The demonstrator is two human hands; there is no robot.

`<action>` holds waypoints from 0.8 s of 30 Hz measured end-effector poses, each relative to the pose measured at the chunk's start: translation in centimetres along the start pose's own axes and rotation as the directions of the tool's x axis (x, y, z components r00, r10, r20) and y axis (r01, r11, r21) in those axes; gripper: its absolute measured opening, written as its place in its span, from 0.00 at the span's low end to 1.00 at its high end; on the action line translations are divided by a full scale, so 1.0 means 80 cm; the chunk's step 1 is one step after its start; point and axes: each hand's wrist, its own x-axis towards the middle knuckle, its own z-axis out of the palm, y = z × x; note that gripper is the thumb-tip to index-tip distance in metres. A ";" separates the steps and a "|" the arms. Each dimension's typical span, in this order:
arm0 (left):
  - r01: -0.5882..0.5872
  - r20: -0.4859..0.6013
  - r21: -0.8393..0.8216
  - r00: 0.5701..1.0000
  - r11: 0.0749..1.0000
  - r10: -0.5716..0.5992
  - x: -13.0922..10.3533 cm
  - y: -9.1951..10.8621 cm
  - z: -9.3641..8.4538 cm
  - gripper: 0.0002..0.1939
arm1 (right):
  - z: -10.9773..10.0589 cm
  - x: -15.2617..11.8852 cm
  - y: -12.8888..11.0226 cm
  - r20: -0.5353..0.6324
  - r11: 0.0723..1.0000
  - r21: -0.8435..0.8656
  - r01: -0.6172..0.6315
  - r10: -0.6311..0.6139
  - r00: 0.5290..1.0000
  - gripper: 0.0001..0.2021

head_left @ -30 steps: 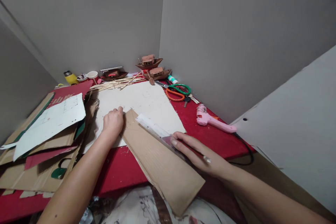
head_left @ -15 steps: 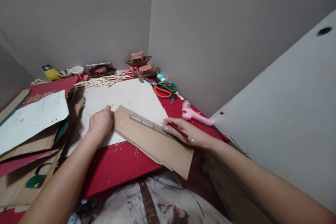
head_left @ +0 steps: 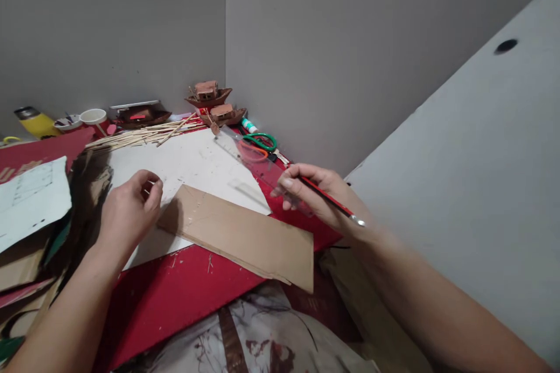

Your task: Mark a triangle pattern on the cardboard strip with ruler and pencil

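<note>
Right hand (head_left: pixel 336 186): closed on two things at once, the pencil (head_left: pixel 327 196) laid across the fingers and the clear ruler (head_left: pixel 262 172) gripped near its lower end.
Left hand (head_left: pixel 129 210): loosely curled, with a gap at the thumb; nothing is seen held. It is placed just beside the left end of the cardboard, over which a shadow is cast.
Ruler: apart from the cardboard, slanted across the view of the sheet's edge and the scissors (head_left: pixel 275 143); it seems to be lifted, though its height cannot be told.
Cardboard: laid flat and slantwise, its left part on the white sheet (head_left: pixel 196 157), its right end reaching past the edge of the red table (head_left: pixel 166 297).
Marks: faint lines can be made out near the cardboard's left end; on the broad part to the right, none can be made out.
Cuts: no cut is seen along those lines, and the strip is seen in one piece, with a ragged lower edge.
Boats: three are seen at the back, two (head_left: pixel 207 93) (head_left: pixel 223 113) close together by the corner and one (head_left: pixel 140 118) farther left, all with hulls and cabins built up.
Stock: thin sticks (head_left: pixel 149 135) are heaped before the boats; at the left, a drawn-on paper (head_left: pixel 35 198) is laid over stacked card.
</note>
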 end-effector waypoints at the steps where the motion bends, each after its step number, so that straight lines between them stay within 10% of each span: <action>1: -0.040 -0.093 -0.076 0.995 0.996 0.033 -0.004 0.005 -0.006 0.10 | 0.005 -0.001 -0.002 0.032 0.999 0.030 -0.021 0.020 0.999 0.15; 4: -0.224 -0.249 -0.137 0.951 0.965 0.185 -0.031 0.020 -0.018 0.09 | 0.025 -0.001 -0.003 0.136 0.992 0.086 -0.088 0.076 0.988 0.15; 10: -0.522 -0.111 0.040 0.845 0.852 0.523 -0.104 0.034 0.000 0.19 | 0.067 0.010 0.001 0.271 0.989 -0.146 -0.025 0.064 0.960 0.16; 17: -0.492 0.157 0.217 0.870 0.843 0.467 -0.124 0.010 0.051 0.36 | 0.091 0.038 0.005 0.416 0.898 -0.408 0.166 0.020 0.909 0.17; 24: -0.500 0.186 0.242 0.865 0.832 0.466 -0.131 0.005 0.066 0.37 | 0.097 0.052 -0.005 0.585 0.687 -0.603 0.406 0.034 0.810 0.23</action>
